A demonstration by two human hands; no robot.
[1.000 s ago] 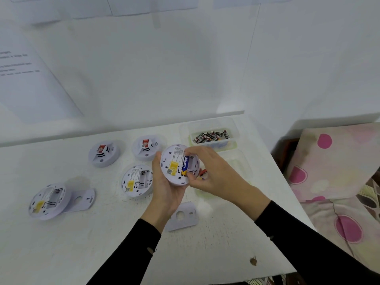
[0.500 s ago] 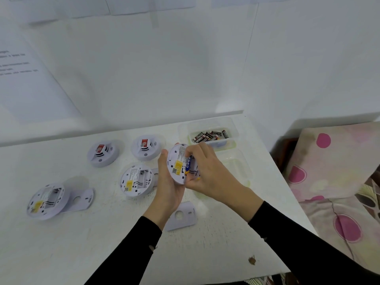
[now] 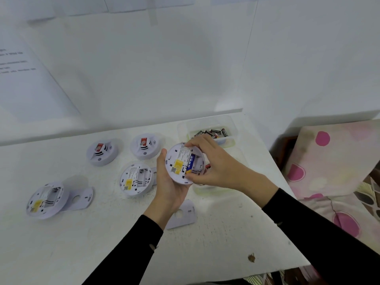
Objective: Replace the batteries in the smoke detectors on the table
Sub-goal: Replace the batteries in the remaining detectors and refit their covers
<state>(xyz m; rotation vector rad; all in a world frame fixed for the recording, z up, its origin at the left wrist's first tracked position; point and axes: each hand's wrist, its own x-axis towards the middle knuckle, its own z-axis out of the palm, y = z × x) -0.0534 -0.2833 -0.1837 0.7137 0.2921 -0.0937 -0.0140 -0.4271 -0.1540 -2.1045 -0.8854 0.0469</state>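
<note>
My left hand (image 3: pixel 169 188) grips a round white smoke detector (image 3: pixel 176 161), back side up, above the table. A blue battery (image 3: pixel 190 163) sits in its open compartment. My right hand (image 3: pixel 213 163) pinches that battery with thumb below and fingers over the top. Two opened detectors lie back up on the table, one (image 3: pixel 135 179) in the middle and one (image 3: pixel 44 199) at the left. Two more detectors (image 3: pixel 101 153) (image 3: pixel 145 146) lie face up farther back.
A clear box of dark batteries (image 3: pixel 211 133) stands at the back right, a second clear tray (image 3: pixel 202 188) partly hidden under my right hand. Loose cover plates lie on the white table (image 3: pixel 82 243): one (image 3: pixel 79 198) at the left, one (image 3: pixel 182 215) near my left wrist. A patterned cushion (image 3: pixel 333 161) is beyond the right edge.
The detector has tilted in my left hand while my right fingers shifted over the blue battery, now spanning it from top to bottom. Nothing on the table moved.
</note>
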